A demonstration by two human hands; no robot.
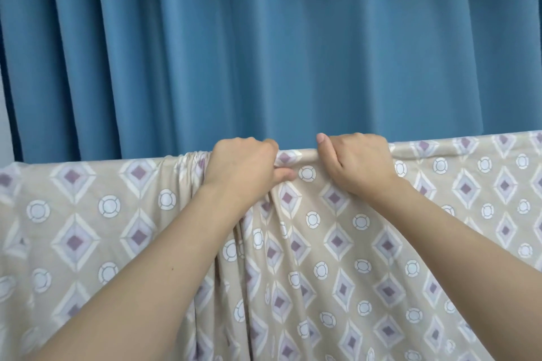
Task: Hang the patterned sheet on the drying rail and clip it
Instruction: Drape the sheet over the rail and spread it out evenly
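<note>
Both hands grip the sheet (337, 243) along its top fold: left hand (240, 164) fingers clamped on bunched cloth, right hand (355, 161) fingers curled over it; blue curtain (293, 53) beyond.

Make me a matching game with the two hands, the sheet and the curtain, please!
Things:
1. left hand
2. right hand
3. patterned sheet
4. curtain

Descriptions:
A. plain blue, hanging behind
B. beige with diamonds and circles, draped over the top edge
C. grips the fabric where it is bunched into folds
D. grips the top fold, thumb sticking up

Pairs: 1-C, 2-D, 3-B, 4-A
</note>
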